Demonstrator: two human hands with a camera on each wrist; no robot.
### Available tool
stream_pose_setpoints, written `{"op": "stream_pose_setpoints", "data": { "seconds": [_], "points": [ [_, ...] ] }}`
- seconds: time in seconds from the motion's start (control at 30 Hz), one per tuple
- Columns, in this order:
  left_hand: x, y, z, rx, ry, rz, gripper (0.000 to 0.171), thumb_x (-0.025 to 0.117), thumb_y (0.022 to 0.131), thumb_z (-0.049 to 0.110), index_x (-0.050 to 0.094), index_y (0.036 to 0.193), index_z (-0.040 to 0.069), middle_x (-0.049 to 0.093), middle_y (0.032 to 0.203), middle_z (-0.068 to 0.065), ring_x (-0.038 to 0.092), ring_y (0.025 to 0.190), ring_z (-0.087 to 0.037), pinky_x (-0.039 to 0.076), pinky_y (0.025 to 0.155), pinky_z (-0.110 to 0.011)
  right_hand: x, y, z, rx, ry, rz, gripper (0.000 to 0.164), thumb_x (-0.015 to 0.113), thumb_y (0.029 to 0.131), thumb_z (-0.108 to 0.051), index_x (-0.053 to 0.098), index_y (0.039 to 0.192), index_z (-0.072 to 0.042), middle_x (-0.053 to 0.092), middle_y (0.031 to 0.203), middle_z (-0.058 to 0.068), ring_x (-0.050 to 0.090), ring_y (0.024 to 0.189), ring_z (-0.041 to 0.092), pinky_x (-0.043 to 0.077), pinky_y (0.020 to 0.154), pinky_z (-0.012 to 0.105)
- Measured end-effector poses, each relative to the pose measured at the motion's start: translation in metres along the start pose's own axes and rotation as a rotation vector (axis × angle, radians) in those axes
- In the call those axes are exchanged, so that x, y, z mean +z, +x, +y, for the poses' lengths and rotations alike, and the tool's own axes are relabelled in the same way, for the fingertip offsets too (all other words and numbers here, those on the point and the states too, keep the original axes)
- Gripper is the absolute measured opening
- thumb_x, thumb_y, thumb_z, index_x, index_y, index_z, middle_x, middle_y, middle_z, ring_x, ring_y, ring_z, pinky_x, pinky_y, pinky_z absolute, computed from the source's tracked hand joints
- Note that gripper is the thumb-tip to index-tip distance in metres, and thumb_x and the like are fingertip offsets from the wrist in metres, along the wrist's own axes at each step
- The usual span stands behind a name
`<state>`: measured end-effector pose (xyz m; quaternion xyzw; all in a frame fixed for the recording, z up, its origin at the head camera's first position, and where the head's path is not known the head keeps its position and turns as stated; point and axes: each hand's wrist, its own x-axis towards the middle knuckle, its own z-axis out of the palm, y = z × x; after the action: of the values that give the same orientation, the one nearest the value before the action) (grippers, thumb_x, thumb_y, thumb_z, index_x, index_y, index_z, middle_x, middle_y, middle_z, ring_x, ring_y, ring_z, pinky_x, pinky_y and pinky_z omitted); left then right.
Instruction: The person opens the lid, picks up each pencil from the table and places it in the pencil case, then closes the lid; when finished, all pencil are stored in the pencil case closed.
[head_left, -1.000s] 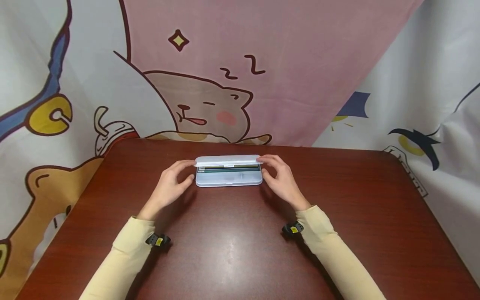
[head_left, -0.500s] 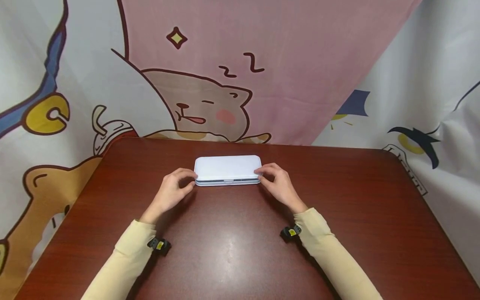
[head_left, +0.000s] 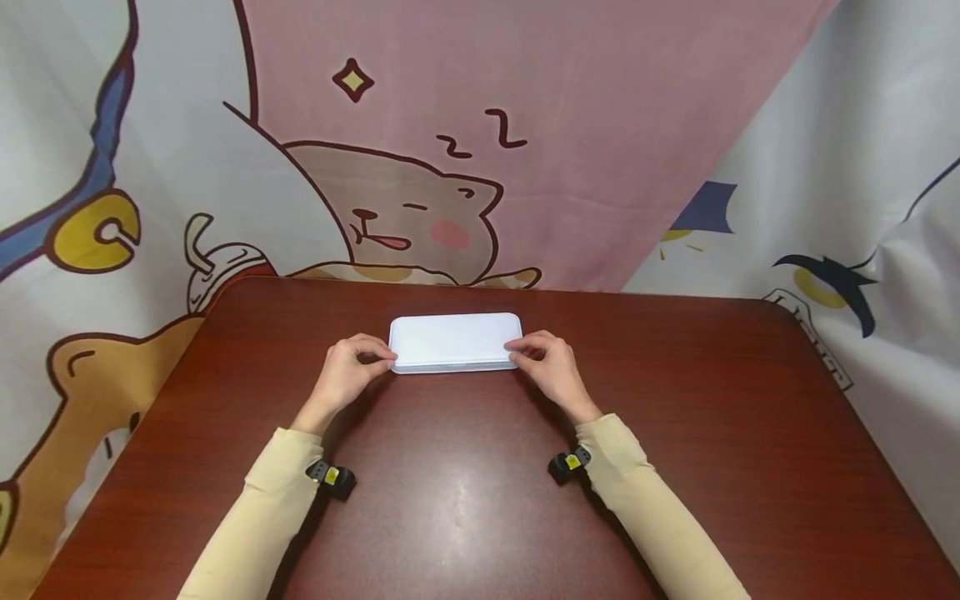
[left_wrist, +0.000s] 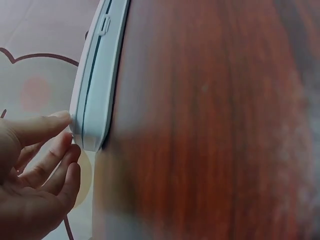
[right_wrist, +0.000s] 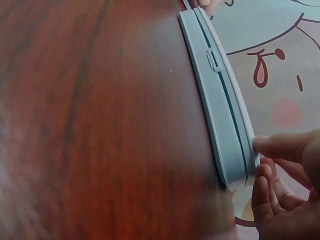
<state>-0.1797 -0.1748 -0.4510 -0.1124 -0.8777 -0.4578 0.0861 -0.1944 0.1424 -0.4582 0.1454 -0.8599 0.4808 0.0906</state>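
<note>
A pale plastic pencil case lies flat near the far edge of the table, its lid lowered. A dark seam still shows between lid and base in both wrist views, with a small clasp in the middle of the long side. My left hand pinches the lid's near left corner; thumb and fingertips meet there in the left wrist view. At the near right corner my right hand pinches the lid in the same way, its thumb against the rim. The case's contents are hidden.
The reddish-brown wooden table reaches out in front of both arms. Behind it hangs a cartoon-printed cloth, close to the far edge. Dark straps with small cameras sit at both wrists.
The pencil case's raised lid has swung down toward me, covering the pencils inside. Both hands came forward with it, and their thumbs and fingers closed in on its near corners.
</note>
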Motion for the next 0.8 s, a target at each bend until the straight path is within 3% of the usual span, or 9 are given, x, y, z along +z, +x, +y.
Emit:
{"op": "stream_pose_setpoints", "data": {
  "seconds": [0.2,0.43,0.57,0.7,0.8],
  "points": [
    [0.0039,0.0038,-0.0024,-0.038,-0.035,0.035,0.01,0.078,0.073,-0.01,0.075,0.079,-0.002,0.067,0.085,-0.012,0.063,0.084,-0.028,0.051,0.079,-0.042,0.0022,0.0013,0.0005,0.014,-0.03,0.0,0.014,0.076,0.079,0.0,0.079,0.091,-0.006,0.07,0.09,0.007,0.062,0.077,0.02,0.048,0.066,0.028],
    [0.0063,0.002,-0.0054,0.014,-0.057,0.082,0.013,0.078,0.069,-0.01,0.073,0.072,0.002,0.066,0.076,-0.003,0.061,0.076,-0.02,0.047,0.069,-0.024,0.004,-0.0003,0.0011,0.05,-0.038,-0.011,0.013,0.076,0.08,0.0,0.079,0.09,-0.006,0.071,0.091,0.007,0.063,0.087,0.021,0.049,0.072,0.031],
    [0.0068,0.0012,-0.0049,-0.018,-0.043,0.078,0.011,0.078,0.071,-0.008,0.073,0.075,0.001,0.067,0.081,-0.008,0.062,0.08,-0.025,0.049,0.074,-0.032,0.0034,0.0002,-0.0003,0.033,-0.03,-0.004,0.013,0.076,0.08,0.0,0.079,0.091,-0.007,0.071,0.09,0.007,0.063,0.085,0.021,0.048,0.071,0.032],
    [0.0045,-0.0016,-0.0025,-0.076,-0.03,0.021,0.011,0.077,0.075,-0.006,0.074,0.084,0.0,0.067,0.091,-0.013,0.062,0.09,-0.03,0.05,0.081,-0.042,0.0005,-0.0023,0.0004,0.031,-0.04,-0.01,0.014,0.076,0.08,-0.001,0.079,0.092,-0.006,0.07,0.09,0.006,0.063,0.082,0.02,0.049,0.07,0.031],
    [-0.0008,-0.0055,-0.0019,-0.073,-0.021,-0.042,0.016,0.077,0.077,-0.005,0.074,0.092,0.0,0.066,0.097,-0.014,0.062,0.095,-0.031,0.049,0.084,-0.046,-0.0048,-0.0069,0.0026,0.027,-0.051,-0.017,0.015,0.076,0.08,-0.001,0.078,0.093,-0.005,0.07,0.09,0.006,0.063,0.078,0.019,0.049,0.068,0.03]
  ]
}}
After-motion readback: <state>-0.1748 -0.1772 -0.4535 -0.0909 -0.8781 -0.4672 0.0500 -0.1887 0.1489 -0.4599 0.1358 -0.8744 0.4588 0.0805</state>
